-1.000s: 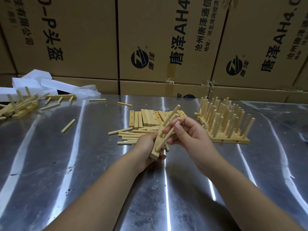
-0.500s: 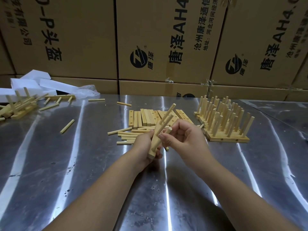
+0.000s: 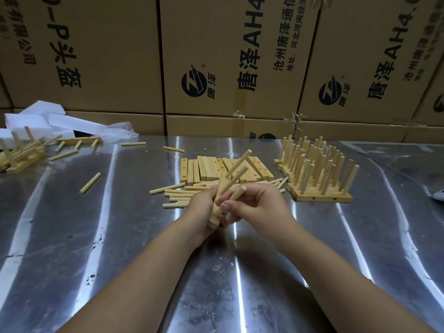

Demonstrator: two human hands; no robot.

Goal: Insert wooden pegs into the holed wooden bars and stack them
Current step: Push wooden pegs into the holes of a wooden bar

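My left hand (image 3: 200, 207) grips a holed wooden bar (image 3: 214, 218) held on end over the steel table; two pegs (image 3: 238, 164) stick out of it, pointing up and right. My right hand (image 3: 259, 204) pinches a third peg (image 3: 237, 192) between thumb and fingers, its lower end against the bar near my left fingers. Behind the hands lie a row of bare holed bars (image 3: 211, 168) and a loose pile of pegs (image 3: 179, 195). A stack of finished bars with upright pegs (image 3: 317, 171) stands to the right.
More pegged bars (image 3: 19, 155) and stray pegs (image 3: 90, 183) lie at the far left by white foam pieces (image 3: 45, 121). Cardboard boxes (image 3: 228, 58) wall off the table's back edge. A white object (image 3: 438, 195) pokes in at the right edge.
My right hand has drawn closer to the left and brought the third peg down toward the bar's lower part. Both hands sit slightly nearer to me than before.
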